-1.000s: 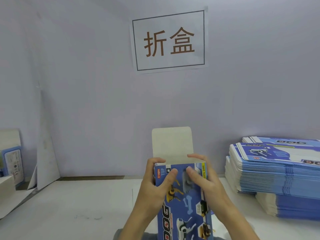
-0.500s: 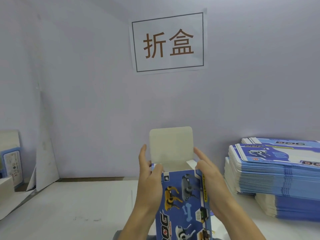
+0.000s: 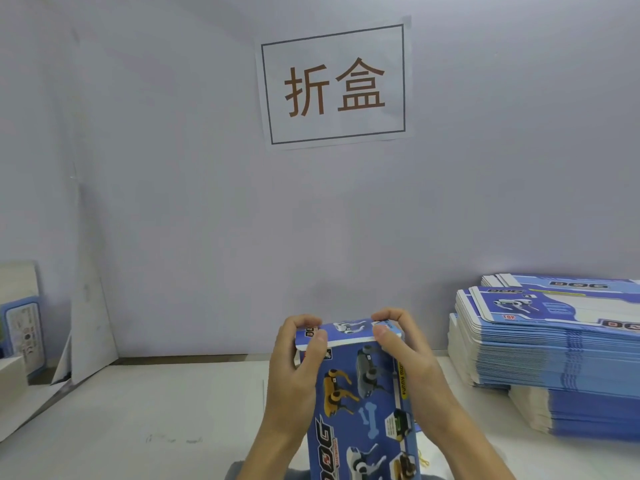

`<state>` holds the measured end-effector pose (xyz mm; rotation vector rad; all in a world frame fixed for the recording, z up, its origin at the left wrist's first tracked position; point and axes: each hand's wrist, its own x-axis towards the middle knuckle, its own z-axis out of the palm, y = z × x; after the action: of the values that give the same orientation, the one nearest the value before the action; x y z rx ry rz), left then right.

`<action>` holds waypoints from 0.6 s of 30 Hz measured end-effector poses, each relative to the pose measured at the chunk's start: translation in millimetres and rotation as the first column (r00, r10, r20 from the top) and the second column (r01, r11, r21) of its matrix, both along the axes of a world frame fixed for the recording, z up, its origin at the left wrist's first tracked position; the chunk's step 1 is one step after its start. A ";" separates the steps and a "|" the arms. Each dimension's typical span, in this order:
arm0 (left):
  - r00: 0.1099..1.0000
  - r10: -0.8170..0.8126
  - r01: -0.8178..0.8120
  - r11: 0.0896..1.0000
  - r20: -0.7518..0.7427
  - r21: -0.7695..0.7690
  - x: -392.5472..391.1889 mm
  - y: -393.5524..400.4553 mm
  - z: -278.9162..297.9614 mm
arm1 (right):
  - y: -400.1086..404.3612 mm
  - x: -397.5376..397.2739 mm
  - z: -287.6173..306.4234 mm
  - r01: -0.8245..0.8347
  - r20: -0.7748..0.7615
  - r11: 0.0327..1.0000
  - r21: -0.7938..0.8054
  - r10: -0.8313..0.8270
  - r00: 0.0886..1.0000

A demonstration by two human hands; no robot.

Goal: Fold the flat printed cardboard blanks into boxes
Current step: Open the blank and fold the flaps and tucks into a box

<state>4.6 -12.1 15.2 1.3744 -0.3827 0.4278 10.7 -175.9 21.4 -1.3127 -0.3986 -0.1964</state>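
Open white tabletop [image 3: 145,410] left of centre; tall stack of flat printed blanks [image 3: 554,358] blocking right side.

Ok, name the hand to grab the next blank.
Right. The stack of flat blanks lies on the right hand's side; the left hand, also gripping the box, would have to cross over.

both hands [image 3: 349,362] grip the blue box [image 3: 363,403], folding its top flap [image 3: 346,332] down.

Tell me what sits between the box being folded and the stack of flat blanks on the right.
Only the right hand and bare white table between the box and the stack of blanks, in the head view.
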 end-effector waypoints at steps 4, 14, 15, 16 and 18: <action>0.998 0.038 -0.045 0.986 0.047 0.163 2.7 13.3 0.3 | -7.7 -0.3 -3.5 0.012 0.001 1.000 -0.011 -0.012 1.000; 0.996 -0.073 0.082 0.980 -0.056 0.182 3.9 13.2 -2.3 | -9.7 -3.5 -9.1 0.004 0.019 0.997 -0.079 -0.002 1.000; 0.983 -0.138 0.161 0.967 -0.123 0.197 4.8 13.2 -4.3 | -10.7 -3.1 -10.5 -0.025 -0.002 0.995 -0.099 0.025 1.000; 0.963 -0.191 0.234 0.942 -0.190 0.239 5.7 14.7 -7.6 | -11.9 -2.9 -11.2 -0.031 -0.014 0.993 -0.118 0.029 0.999; 0.898 -0.272 0.392 0.852 -0.346 0.347 7.4 22.6 -13.5 | -13.6 -0.3 -12.0 0.066 -0.010 0.991 -0.120 -0.068 0.998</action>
<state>12.1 10.5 1.7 1.7099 -0.4812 -0.1584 10.4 -189.4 9.5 -1.4461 -0.3590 -0.2219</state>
